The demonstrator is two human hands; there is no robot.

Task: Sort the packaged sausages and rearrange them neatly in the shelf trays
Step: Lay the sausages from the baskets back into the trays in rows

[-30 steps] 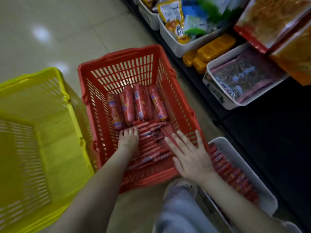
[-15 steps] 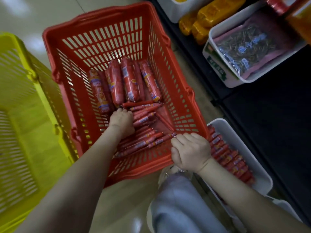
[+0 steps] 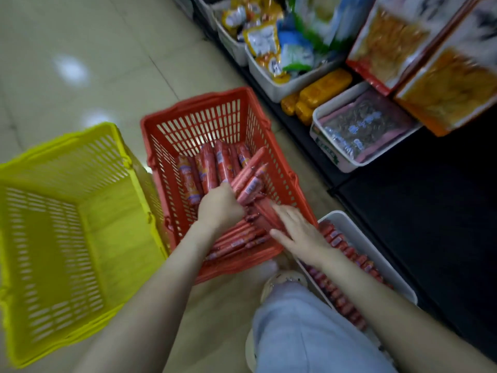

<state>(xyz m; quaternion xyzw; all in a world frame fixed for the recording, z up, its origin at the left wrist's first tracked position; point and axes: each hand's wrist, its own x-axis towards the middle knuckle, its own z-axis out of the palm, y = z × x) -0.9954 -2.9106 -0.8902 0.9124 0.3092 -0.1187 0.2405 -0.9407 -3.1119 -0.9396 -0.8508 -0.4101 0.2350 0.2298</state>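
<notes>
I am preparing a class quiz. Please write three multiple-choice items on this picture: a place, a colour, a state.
1. Where is the yellow basket? A) on a shelf B) left of the red basket C) in a tray
2. The basket holding sausages is: A) red B) blue C) green
3. The left hand: A) lies on the floor B) holds a yellow packet C) grips a bundle of thin sausages
Key: 1 B, they stand side by side; 2 A, sausages lie inside it; 3 C, fingers curl round them.

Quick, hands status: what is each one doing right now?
Left hand: holding a sausage bundle over the red basket.
Right hand: open, fingers flat on loose sausages.
</notes>
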